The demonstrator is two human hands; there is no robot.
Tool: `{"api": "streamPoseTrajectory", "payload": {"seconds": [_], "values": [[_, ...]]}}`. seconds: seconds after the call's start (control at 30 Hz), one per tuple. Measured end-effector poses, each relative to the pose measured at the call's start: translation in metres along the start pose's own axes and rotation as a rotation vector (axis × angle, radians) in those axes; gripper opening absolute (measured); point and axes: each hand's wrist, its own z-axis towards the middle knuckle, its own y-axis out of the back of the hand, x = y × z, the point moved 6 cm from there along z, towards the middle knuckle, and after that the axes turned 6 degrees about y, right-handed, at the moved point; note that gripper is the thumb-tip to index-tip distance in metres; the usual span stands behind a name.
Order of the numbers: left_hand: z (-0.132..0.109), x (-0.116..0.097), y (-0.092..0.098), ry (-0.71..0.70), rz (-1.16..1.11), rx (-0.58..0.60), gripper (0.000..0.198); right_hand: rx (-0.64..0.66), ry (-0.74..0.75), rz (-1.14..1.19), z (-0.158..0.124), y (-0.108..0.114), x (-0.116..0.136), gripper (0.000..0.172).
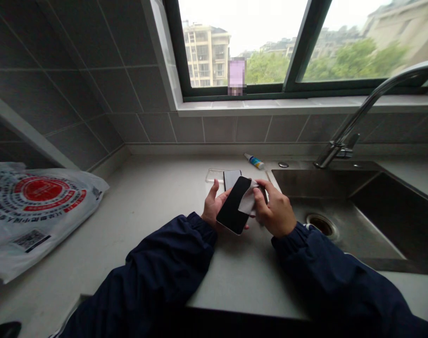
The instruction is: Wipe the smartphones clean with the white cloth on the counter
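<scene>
Phone gripped in left hand; right hand presses cloth on screen. Tube on counter at 12 o'clock; bag at 9.

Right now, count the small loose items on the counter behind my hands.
3. A clear case lies behind the left hand; a dark flat slab beside it, partly behind the phone; a small tube farther back, near the sink. The right hand and phone may hide others.
</scene>
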Motion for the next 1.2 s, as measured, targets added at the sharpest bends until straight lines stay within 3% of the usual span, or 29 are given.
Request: {"api": "streamPoseTrajectory", "payload": {"seconds": [0.2, 0.47, 0.87, 1.2], "values": [[0.001, -0.002, 0.002, -0.041, 0.072, -0.034, 0.088, 0.004, 0.052, 0.034, 0.001, 0.0, 0.002, 0.05], [-0.001, -0.005, 0.002, -0.045, -0.018, -0.072, 0.088, 0.063, -0.015, 0.18, -0.003, -0.011, -0.007, 0.058], [0.001, -0.008, 0.004, -0.155, -0.105, -0.149, 0.088, 0.066, 0.24, 0.038, -0.005, -0.013, 0.009, 0.05], [0.002, -0.012, 0.008, -0.258, -0.131, -0.143, 0.088, 0.281, 0.405, 0.098, -0.015, -0.021, 0.029, 0.054]]}}
